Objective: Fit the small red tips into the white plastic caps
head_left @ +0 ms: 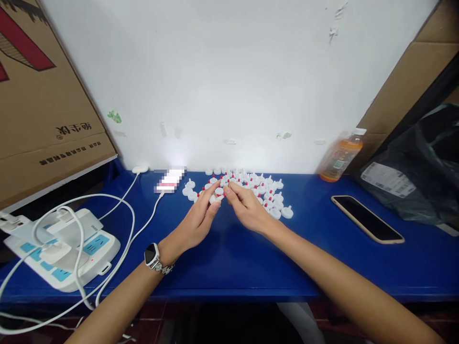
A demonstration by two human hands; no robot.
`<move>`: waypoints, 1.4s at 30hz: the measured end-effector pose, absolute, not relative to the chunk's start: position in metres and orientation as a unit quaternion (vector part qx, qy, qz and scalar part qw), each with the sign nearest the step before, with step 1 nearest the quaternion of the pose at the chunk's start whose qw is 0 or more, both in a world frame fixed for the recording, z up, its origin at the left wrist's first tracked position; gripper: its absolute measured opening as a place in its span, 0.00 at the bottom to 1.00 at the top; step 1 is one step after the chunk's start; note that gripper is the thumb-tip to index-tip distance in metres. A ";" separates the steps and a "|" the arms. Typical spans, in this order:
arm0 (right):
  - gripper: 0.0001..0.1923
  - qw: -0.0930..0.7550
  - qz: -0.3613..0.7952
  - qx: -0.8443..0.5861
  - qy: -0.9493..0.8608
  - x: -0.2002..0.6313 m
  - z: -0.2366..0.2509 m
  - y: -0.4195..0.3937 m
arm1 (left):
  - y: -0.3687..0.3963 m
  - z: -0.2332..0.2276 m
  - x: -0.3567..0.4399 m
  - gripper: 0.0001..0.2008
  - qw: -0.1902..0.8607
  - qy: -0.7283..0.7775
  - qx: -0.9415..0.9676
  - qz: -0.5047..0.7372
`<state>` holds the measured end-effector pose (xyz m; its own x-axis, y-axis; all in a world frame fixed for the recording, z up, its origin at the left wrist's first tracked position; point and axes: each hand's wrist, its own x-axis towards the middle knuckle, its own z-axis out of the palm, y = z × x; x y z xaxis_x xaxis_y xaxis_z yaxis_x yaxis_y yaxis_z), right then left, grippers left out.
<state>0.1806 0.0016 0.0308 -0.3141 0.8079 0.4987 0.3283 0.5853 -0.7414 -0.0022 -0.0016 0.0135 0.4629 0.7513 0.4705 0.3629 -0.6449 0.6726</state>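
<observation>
Several small white plastic caps with red tips (pixel 267 196) lie in a cluster at the back of the blue table (pixel 229 267), against the white wall. My left hand (pixel 197 220), with a watch on its wrist, pinches one white cap (pixel 217 197) between thumb and fingers. My right hand (pixel 247 208) meets it from the right, its fingertips touching the red tip of the same cap. Both hands sit just in front of the cluster.
A white power strip (pixel 64 253) with plugs and white cables lies at the left. A phone (pixel 367 219) lies face up at the right, and behind it stands an orange drink bottle (pixel 340 156). A black bag (pixel 419 177) and cardboard boxes (pixel 39 95) flank the table.
</observation>
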 end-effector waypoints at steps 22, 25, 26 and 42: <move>0.15 0.481 0.192 -0.414 -0.749 0.151 0.017 -0.005 | 0.000 0.006 0.003 0.29 0.301 0.350 0.769 0.442; 0.19 0.478 0.213 -0.418 -0.743 0.160 0.024 0.000 | 0.000 0.002 0.003 0.28 0.265 0.355 0.802 0.401; 0.21 0.470 0.223 -0.420 -0.744 0.164 0.027 0.003 | 0.000 0.001 0.003 0.27 0.249 0.351 0.816 0.386; 0.27 0.379 0.702 -0.296 -0.525 0.186 0.029 0.007 | -0.002 0.005 0.002 0.16 0.048 0.365 0.876 0.312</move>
